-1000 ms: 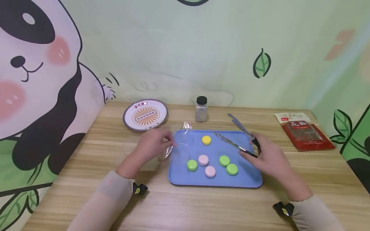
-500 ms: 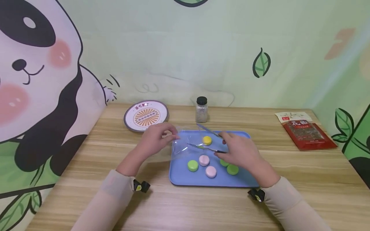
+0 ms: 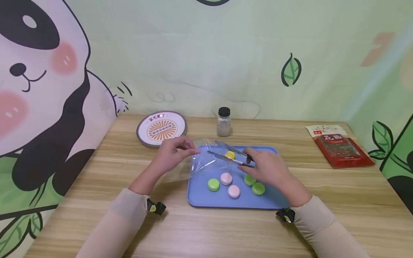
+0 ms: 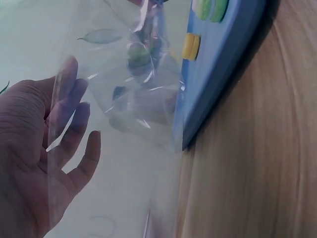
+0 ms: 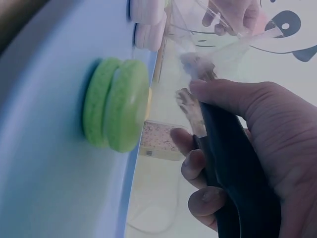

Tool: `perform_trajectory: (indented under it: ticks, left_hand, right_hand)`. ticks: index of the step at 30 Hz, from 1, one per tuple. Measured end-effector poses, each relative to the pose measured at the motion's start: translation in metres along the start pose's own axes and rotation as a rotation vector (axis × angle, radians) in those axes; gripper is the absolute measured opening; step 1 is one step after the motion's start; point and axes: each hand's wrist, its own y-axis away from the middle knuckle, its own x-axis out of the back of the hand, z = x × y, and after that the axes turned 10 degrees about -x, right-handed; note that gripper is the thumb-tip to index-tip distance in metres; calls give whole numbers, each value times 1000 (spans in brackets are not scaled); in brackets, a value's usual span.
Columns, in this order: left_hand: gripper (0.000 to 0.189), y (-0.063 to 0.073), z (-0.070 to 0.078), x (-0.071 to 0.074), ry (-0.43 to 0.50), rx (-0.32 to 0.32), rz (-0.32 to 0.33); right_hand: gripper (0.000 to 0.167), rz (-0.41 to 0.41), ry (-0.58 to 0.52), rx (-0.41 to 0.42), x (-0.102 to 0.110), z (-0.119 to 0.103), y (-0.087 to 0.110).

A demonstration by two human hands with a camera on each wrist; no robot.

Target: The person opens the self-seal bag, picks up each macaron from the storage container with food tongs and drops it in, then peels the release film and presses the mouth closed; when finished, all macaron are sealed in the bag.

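In the head view my left hand (image 3: 169, 156) pinches the edge of a clear plastic bag (image 3: 204, 163), which hangs over the left end of a blue tray (image 3: 206, 200). My right hand (image 3: 270, 167) grips tongs by their black handles (image 5: 237, 163). The arms of the tongs (image 3: 222, 157) stand apart, their tips at the bag; whether they are inside it I cannot tell. Green macarons (image 3: 213, 185), pink macarons (image 3: 233, 191) and a yellow macaron (image 3: 230, 155) lie on the tray. The right wrist view shows a green macaron (image 5: 126, 106) close up, beside the right hand.
Behind the tray stands a glass jar (image 3: 223, 122) with a black lid. A patterned plate (image 3: 161, 128) sits at the back left. On the right lies a red spice packet (image 3: 343, 148). Everything rests on a wooden table (image 3: 226, 233) before a painted wall.
My right hand has moved left with the tongs, from the tray's right side to the bag. The left hand has shifted slightly up, and the bag now spreads further over the tray.
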Motion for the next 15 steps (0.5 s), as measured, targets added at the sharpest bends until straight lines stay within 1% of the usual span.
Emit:
perform_trajectory:
  ticks: [2,4,8,9,10,11,13,15]
  left_hand:
    - [15,0,-2,-4,0,-23,-17]
    - [15,1,-3,-8,-15,-57,-51]
    - [16,1,-7,-17,-69,-175,-139]
    - [17,2,-8,-19,-89,-196,-157]
    - [23,2,-8,-21,-110,-219,-173]
    - [34,2,-9,-22,-133,-232,-185]
    - [62,3,-10,-24,-200,-235,-204]
    - [88,4,-10,-26,-291,-227,-220]
  right_hand:
    - [39,15,-17,14,0,0,0]
    - [34,28,-41,38,0,0,0]
    - [24,37,-116,94,1,-1,0]
    - [22,36,-134,101,1,-2,0]
    - [20,39,-153,105,2,-2,0]
    - [19,39,-169,105,2,-2,0]
    - [18,37,-195,96,2,-2,0]
    - [17,24,-223,84,3,-3,0]
